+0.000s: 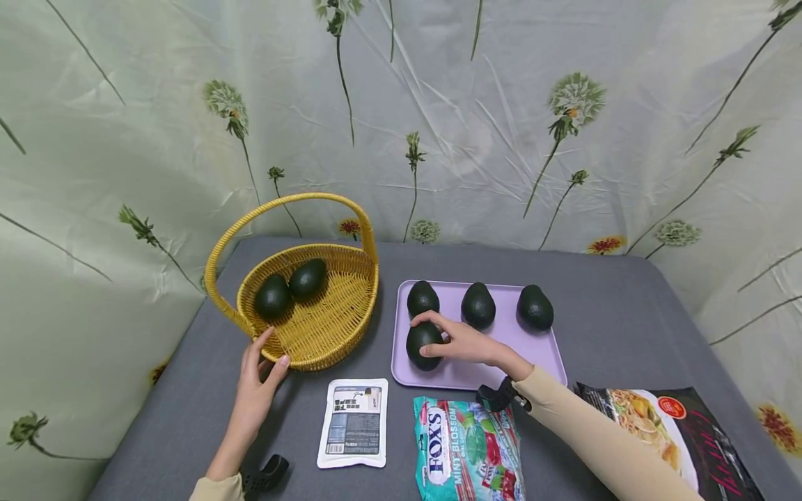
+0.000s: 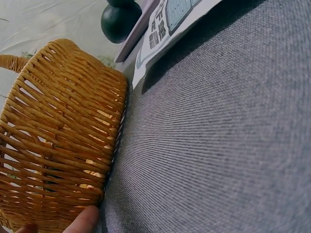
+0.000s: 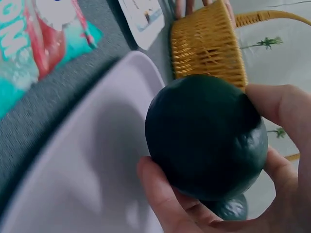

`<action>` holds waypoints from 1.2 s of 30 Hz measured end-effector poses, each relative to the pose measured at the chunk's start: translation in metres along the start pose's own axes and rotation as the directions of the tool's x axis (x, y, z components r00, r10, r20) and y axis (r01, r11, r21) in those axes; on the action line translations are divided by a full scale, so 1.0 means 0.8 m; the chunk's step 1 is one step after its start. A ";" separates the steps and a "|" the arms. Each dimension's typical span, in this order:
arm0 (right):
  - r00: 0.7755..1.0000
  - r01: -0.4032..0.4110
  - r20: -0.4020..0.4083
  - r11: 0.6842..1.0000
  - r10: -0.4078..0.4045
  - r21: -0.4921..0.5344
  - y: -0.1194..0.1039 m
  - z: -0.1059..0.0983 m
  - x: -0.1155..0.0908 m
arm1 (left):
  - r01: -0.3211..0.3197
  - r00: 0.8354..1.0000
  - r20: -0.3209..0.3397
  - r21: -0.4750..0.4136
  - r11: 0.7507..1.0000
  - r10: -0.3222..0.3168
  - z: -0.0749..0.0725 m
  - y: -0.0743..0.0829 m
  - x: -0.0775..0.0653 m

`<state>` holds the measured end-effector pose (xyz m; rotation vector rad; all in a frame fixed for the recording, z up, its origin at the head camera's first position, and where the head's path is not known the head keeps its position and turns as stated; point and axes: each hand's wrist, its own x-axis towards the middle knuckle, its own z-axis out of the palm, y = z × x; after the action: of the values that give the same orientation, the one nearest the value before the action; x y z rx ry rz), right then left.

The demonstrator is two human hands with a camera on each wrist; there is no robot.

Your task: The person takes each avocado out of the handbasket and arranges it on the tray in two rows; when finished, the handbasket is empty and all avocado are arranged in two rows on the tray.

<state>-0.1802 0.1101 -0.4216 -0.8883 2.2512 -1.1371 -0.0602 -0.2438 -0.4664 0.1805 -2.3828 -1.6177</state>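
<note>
My right hand (image 1: 460, 341) grips a dark green avocado (image 1: 423, 346) at the left part of the lilac tray (image 1: 501, 371). In the right wrist view the thumb and fingertips lie round the sides of that avocado (image 3: 204, 136). Three other avocados line the tray's far side: one at left (image 1: 422, 298), one in the middle (image 1: 478, 306), one at right (image 1: 535, 308). The left hand (image 1: 253, 390) touches the near-left side of the yellow wicker basket (image 1: 341, 299), its fingers fairly straight. Two avocados (image 1: 290, 287) lie inside the basket at the left.
A white pouch (image 1: 353, 423) lies in front, between basket and tray. A teal FOX'S candy bag (image 1: 466, 449) sits below the tray, partly under the right wrist. At the right lies a black food package (image 1: 689, 431). A floral curtain (image 1: 401, 104) hangs behind the grey table (image 1: 601, 327).
</note>
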 end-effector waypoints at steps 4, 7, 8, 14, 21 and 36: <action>0.999 -0.027 0.023 0.999 0.026 0.035 0.004 0.012 0.002 | 0.000 1.000 -0.006 0.005 1.000 0.000 0.001 0.000 0.000; 0.999 -0.039 0.037 0.998 0.037 0.053 0.005 0.017 0.002 | 0.002 1.000 -0.004 0.008 1.000 -0.002 0.001 0.001 0.000; 0.999 -0.040 0.036 0.998 0.038 0.046 0.005 0.018 0.002 | 0.001 1.000 -0.002 0.009 1.000 -0.001 0.001 0.002 0.000; 0.999 -0.023 0.028 0.999 0.022 0.024 0.003 0.020 0.001 | -0.001 1.000 0.000 -0.001 1.000 0.001 0.001 0.001 0.000; 1.000 -0.006 0.027 1.000 0.007 -0.019 0.004 0.018 0.000 | 0.001 1.000 0.003 0.007 1.000 -0.001 0.001 0.001 0.001; 1.000 -0.013 0.019 0.999 0.012 0.037 0.006 0.020 -0.001 | 0.008 1.000 0.008 0.004 1.000 -0.008 0.000 0.000 -0.001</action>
<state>-0.1707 0.1047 -0.4341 -0.8655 2.2110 -1.1563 -0.0593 -0.2435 -0.4667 0.1850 -2.3944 -1.6209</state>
